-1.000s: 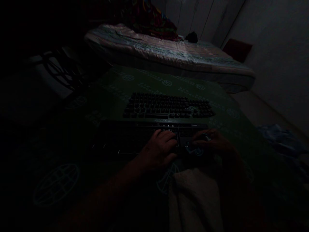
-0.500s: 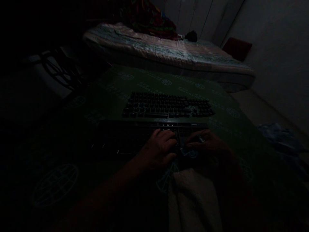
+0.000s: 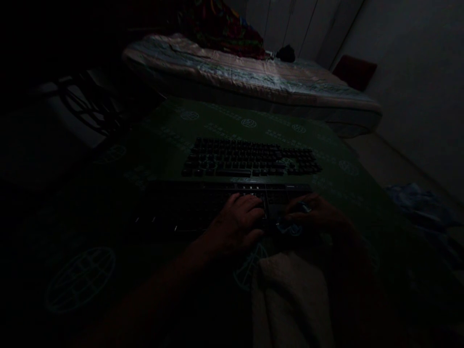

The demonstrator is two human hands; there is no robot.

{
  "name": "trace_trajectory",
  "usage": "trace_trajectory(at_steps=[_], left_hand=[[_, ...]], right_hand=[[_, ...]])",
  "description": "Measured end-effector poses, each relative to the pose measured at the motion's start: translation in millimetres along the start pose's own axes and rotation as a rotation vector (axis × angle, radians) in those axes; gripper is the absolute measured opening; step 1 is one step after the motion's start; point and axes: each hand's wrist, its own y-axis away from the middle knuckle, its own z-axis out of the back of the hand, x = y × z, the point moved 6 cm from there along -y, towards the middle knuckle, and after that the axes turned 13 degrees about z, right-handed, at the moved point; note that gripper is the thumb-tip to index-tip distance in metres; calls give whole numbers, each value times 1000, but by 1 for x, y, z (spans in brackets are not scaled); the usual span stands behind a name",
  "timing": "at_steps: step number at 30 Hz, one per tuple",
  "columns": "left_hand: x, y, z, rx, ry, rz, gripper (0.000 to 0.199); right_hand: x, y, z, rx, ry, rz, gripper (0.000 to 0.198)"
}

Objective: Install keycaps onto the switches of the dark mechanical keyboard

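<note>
The scene is very dark. A black keyboard base (image 3: 192, 208) lies on a green tabletop cover (image 3: 224, 113). My left hand (image 3: 242, 215) rests on its right-middle part, fingers stretched and lying flat. To the right, my right hand (image 3: 311, 210) is over the number-pad end, its fingers closed on a dark, cloth-like piece with bluish lines (image 3: 290, 228); its kind is hard to make out. Something small and pale shows at these fingers. Beyond the base, loose black keycaps (image 3: 250, 159) are laid out in keyboard order.
A beige cloth (image 3: 293, 295) lies in front of the base, nearest me. Behind the table is a bed (image 3: 253, 79) with a red patterned blanket (image 3: 224, 29). A dark metal-framed object (image 3: 90, 106) stands at left, and crumpled fabric (image 3: 420, 205) is at right.
My right hand has shifted slightly right, and the bluish-lined piece has moved with it. My left hand stays on the keyboard base. The view has shifted very slightly.
</note>
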Motion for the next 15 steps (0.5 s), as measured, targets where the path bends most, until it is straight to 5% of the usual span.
trace_trajectory(at_steps=[15], left_hand=[[2, 0, 0, 23, -8, 8, 33]], right_hand=[[-5, 9, 15, -36, -15, -97, 28]])
